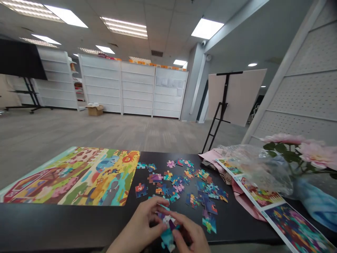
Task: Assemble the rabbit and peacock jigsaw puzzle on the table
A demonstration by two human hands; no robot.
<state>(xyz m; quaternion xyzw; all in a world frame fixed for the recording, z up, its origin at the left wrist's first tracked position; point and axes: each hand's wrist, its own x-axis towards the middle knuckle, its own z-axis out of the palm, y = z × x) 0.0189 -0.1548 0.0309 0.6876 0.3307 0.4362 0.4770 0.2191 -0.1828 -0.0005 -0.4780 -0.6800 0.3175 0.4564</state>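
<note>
hands first. what's their state?

left hand (140, 225) and right hand (191, 234) are both curled closed and nearly touching, their fingers pinching a small clump of joined puzzle pieces (167, 226) in teal and purple, just above the near edge of the black table (52, 221). fingers hide part of the clump, so how firm the hold is cannot be told.

and the other pieces?

loose puzzle pieces (184, 186) lie scattered flat just ahead of the hands. an assembled puzzle (71, 175) of bright animals lies to their left, touching none of them.

containers?

a crumpled clear plastic bag (255, 165) sits at the far right of the table, over a pink sheet (243, 196). glare hides whatever is inside. printed puzzle cards (263, 196) lie partly under its edge. pink flowers (316, 151) stand beyond, stems in blue wrapping (316, 207).

anything further off?

a cardboard box (95, 110) on the floor, something white at its top, before white shelving (137, 88).
</note>
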